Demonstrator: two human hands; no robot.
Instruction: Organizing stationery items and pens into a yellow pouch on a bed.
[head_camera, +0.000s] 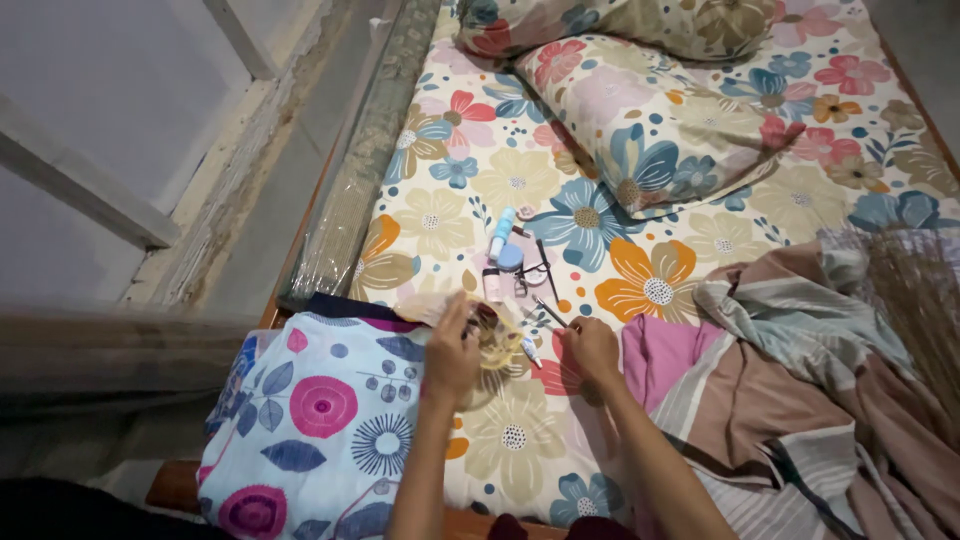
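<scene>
Both hands worked near the bed's (700, 150) front edge: left hand (452, 355) clamped a pale hair tie (497, 345), right hand (592, 348) pinched a thin pencil (550, 312) (small cosmetics (508, 258) lay unsorted just beyond)

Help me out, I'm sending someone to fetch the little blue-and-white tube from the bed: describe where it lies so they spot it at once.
On the floral bedsheet, look below the big flowered pillow, where a small cluster of toiletries lies just beyond the person's hands. The tube sits at the cluster's far left edge, lying slanted. It alone is a slim light blue and white tube; its neighbours are pinkish or dark.
</scene>
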